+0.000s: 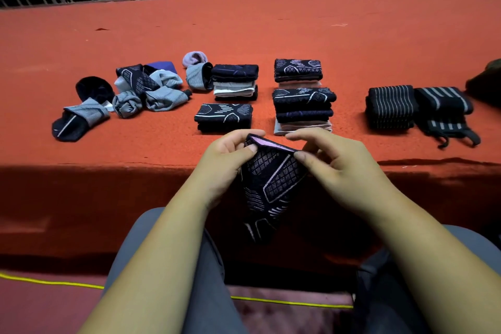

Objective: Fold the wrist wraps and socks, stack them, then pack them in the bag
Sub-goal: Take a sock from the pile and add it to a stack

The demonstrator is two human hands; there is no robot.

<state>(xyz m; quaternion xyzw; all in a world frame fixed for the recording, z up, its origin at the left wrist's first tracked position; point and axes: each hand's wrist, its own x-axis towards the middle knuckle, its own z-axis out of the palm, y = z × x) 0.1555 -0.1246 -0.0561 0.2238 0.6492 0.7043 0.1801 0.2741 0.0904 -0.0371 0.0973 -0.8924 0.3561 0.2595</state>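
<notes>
Right now, in the middle of the frame, two hands hold up one dark sock (273, 179) with pale lines on it. The left hand (227, 154) pinches the sock's top edge between thumb and curled fingers. The right hand (339, 168) pinches the other end of that edge the same way. The sock hangs down in front of the red table (244, 30), over grey trousers (173, 252).

On the table, to the left, lies a messy pile of socks (143, 89) that are not folded. In the middle sit four neat stacks of folded socks (302, 108), close together. To the right, two striped wrist wraps (390, 107) lie side by side and touch. At the far right edge sits a dark thing (485, 81), cut off, so I cannot tell what it is.

At the bottom of the frame, a yellow cord (48, 282) runs across the floor.
</notes>
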